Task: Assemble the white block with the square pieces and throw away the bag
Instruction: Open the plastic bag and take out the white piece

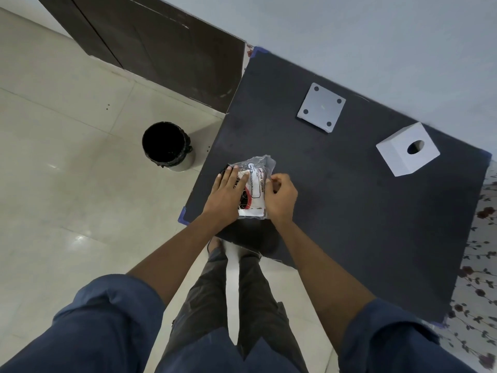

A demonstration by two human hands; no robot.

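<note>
A clear plastic bag (256, 181) with printed labels and dark and white contents lies near the left front edge of the black table (349, 211). My left hand (227, 193) rests flat on the bag's left side, fingers spread. My right hand (279, 196) pinches the bag's right edge between thumb and fingers. A white square plate (321, 107) with a hole in each corner lies toward the back of the table. A white block (407, 149) with a round hole in its side sits at the back right.
A black-lined bin (166, 145) stands on the tiled floor left of the table. A dark wooden door (150, 44) is behind it. A white wall runs along the table's far edge. A floral cloth (478, 265) shows at the right. My legs stand at the table's front edge.
</note>
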